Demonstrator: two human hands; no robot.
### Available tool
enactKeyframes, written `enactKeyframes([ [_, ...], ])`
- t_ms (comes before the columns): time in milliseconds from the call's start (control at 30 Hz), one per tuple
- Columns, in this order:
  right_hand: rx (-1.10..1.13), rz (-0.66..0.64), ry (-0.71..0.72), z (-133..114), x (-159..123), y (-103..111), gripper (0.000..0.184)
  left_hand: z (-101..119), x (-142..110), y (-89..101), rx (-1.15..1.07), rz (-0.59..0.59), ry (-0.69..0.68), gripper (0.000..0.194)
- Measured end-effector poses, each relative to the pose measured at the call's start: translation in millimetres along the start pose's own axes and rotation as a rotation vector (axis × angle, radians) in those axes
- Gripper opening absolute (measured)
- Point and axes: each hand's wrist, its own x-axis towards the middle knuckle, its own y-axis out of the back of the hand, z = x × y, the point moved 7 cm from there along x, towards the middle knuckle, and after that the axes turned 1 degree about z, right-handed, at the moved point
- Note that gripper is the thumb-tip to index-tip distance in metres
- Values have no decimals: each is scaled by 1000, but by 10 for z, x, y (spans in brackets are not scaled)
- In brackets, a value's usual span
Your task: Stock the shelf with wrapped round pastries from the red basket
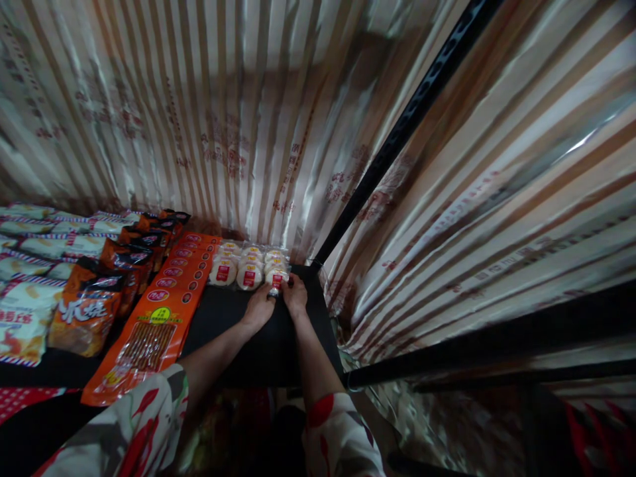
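Note:
Both hands are at the front of the right-hand column of clear packets, each showing a round pale biscuit-like piece and a red label. My left hand (pixel 261 309) pinches the lower left edge of the front packet (pixel 276 273). On its right edge, the fingers of my right hand (pixel 295 295) are closed. The packet leans against others behind it. Beside it on the left, two more columns of the same packets (pixel 248 276) stand in rows. The contents' exact kind is too blurred to tell.
A black shelf (pixel 258 351) carries the packets. Left of them lie overlapping long orange snack-stick bags (pixel 149 331), then orange-and-black bags (pixel 87 311) and white bags (pixel 24 318). A dark metal post (pixel 392 146) slants up at the right rear corner, before striped plastic sheeting (pixel 223 99).

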Motion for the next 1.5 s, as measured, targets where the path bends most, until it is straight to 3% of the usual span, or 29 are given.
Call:
enactKeyframes([
  [133, 26, 17, 21, -5, -22, 3, 35, -1, -6, -23, 31, -2, -6, 47],
  [300, 95, 125, 9, 5, -120, 120, 40, 70, -71, 24, 66, 48, -54, 44],
  [467, 148, 222, 39, -11, -340, 211, 35, 76, -204, 53, 112, 55, -17, 41],
  [600, 152, 209, 65, -66, -567, 221, 30, 33, -359, 49, 132, 47, 2, 36],
  [900, 182, 165, 111, -197, -1256, 239, 31, -86, -814, 72, 70, 7, 17, 27],
  [1200, 258, 143, 159, -397, -2019, 181, 31, -339, -1339, 314, 9, 11, -4, 20],
  [1500, 331, 188, 184, -484, -2745, 52, 26, -656, -1913, 556, -38, 83, -139, 20],
])
